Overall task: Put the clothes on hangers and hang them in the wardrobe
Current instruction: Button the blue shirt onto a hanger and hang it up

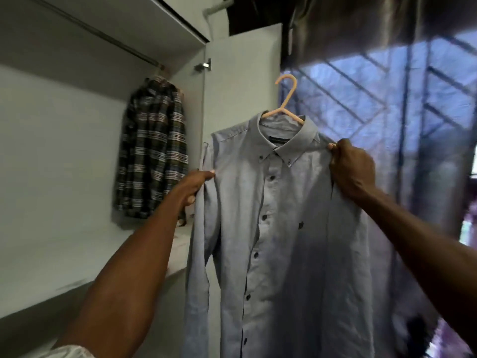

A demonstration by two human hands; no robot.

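While daylight comes through a curtained window (387, 81), one pale blue shirt (281, 228) on one peach hanger (285, 99) is gripped at its shoulders by the left hand (195, 186) and right hand (352, 167), beside the wardrobe (64, 140), where one plaid shirt (152, 156) is hung from the rail (103, 37).

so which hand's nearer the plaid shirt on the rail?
Left. The left hand grips the blue shirt right beside the plaid shirt; the right hand grips its far shoulder.

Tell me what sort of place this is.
Most likely a bedroom at home, in front of an open wardrobe: a plaid shirt hangs from its rail, and a dark curtain covers a barred window alongside.
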